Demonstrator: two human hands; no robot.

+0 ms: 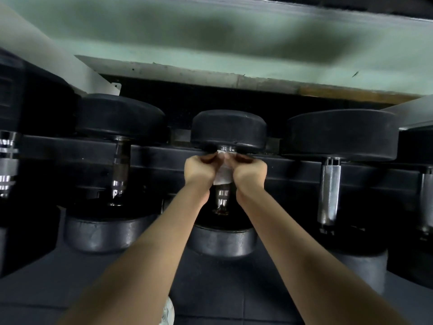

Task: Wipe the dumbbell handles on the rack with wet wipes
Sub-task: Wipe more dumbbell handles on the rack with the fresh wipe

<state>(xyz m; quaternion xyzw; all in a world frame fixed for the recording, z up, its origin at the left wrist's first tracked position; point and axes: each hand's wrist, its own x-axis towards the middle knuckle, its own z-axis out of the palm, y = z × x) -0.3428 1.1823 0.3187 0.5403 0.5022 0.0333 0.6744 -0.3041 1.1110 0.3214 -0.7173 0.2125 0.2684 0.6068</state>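
A black dumbbell lies on the dark rack straight ahead, its chrome handle running toward me. A white wet wipe is wrapped over the far part of that handle. My left hand and my right hand grip the wipe from either side, fingers curled around it and the handle, close under the far weight head. The near stretch of handle shows bare below the wipe.
More dumbbells lie side by side on the rack: one to the left with a dark chrome handle, one to the right with a knurled silver handle, others at both edges. A pale green wall rises behind. Dark rubber floor tiles lie below.
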